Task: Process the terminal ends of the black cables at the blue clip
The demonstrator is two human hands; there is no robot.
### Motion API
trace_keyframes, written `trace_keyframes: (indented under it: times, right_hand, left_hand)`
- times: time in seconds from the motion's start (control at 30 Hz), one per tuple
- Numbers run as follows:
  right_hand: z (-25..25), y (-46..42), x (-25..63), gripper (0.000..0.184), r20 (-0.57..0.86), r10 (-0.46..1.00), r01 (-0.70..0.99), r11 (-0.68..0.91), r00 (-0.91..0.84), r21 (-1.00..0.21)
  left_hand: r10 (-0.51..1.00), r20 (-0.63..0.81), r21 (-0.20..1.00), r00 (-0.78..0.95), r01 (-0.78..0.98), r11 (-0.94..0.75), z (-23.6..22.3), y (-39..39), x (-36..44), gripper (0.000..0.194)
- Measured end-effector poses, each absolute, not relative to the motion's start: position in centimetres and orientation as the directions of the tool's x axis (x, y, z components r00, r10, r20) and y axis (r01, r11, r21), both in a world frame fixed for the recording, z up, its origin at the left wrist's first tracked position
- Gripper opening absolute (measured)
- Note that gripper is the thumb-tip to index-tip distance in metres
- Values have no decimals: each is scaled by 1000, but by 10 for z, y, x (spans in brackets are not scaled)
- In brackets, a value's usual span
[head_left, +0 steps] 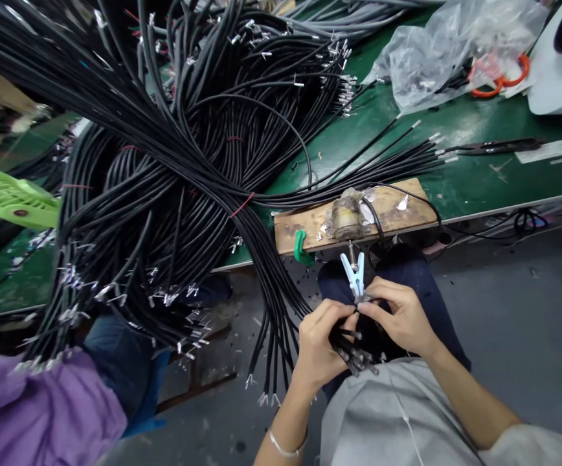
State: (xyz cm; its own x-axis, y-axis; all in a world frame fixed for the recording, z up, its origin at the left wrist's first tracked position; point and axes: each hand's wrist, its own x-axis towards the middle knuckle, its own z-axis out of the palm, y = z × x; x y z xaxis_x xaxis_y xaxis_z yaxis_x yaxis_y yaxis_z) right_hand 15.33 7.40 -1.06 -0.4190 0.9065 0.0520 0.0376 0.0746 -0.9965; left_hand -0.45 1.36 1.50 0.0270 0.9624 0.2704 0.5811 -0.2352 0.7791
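Observation:
My left hand (322, 340) is closed around several black cables, whose cut ends (359, 359) stick out below its fingers. Close beside it, my right hand (402, 317) pinches at the tip of one cable; what exactly lies between its fingertips is too small to make out. Just above my fingers a light blue clothespin (353, 275) hangs from a metal rod under a tape-wrapped lump (347, 217). That lump sits on a wooden board (298, 226) at the table edge. A bundle of black cables (266, 252), tied with a red band, droops over the edge to my left.
Heaps of black cables (130, 188) cover the left of the green table (485, 175). A green clamp (301, 249) grips the board. Orange-handled scissors (487, 87), a plastic bag (421, 58) and pliers (499, 146) lie at right. A person's purple sleeve (57, 414) is at lower left, near a green fan (13, 197).

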Motion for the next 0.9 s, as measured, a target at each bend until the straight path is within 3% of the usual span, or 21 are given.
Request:
trace_keyframes:
  times: [0.13, 0.2, 0.3, 0.37, 0.43, 0.53, 0.6, 0.67, 0.77, 0.83, 0.9]
  right_hand:
    - [-15, 60, 135, 24, 43, 984, 15, 46, -173, -999]
    - [-17, 52, 125, 25, -85, 992, -147, -98, -98, -984]
    - [-18, 44, 115, 26, -372, 904, -472, -427, -211, -771]
    - [-17, 42, 113, 27, -473, 819, -565, -568, -324, -598]
    - [-16, 43, 114, 27, -498, 785, -580, -613, -368, -537]
    - [-16, 46, 121, 22, -401, 871, -506, -491, -282, -710]
    - [-15, 49, 126, 20, -230, 955, -373, -286, -189, -883]
    - [-13, 52, 132, 20, -70, 986, -219, -102, -149, -970]
    - [-10, 54, 137, 18, 14, 991, -140, -4, -130, -990]
    - [-10, 54, 140, 10, 4, 988, -191, -26, -156, -981]
    - [-12, 53, 142, 16, -36, 982, -228, -79, -187, -970]
  left_hand:
    - [976, 216, 761, 8, 625, -174, 12, 15, 0, 5]
    - [976, 216, 751, -25, 643, -150, 11, 16, 3, 2]
    - [970, 231, 748, -80, 652, -124, 11, 17, 6, 5]
    - [967, 232, 747, -103, 655, -110, 11, 19, 8, 6]
    - [968, 226, 752, -109, 651, -102, 10, 19, 9, 6]
    - [966, 240, 760, -97, 638, -124, 10, 19, 9, 5]
    - [962, 258, 760, -86, 633, -147, 10, 19, 9, 5]
    - [959, 270, 758, -80, 633, -160, 9, 17, 10, 3]
    - [954, 288, 754, -84, 634, -172, 9, 14, 10, 5]
    - [954, 289, 758, -81, 628, -177, 10, 13, 10, 7]
    - [962, 270, 763, -46, 619, -184, 11, 13, 9, 9]
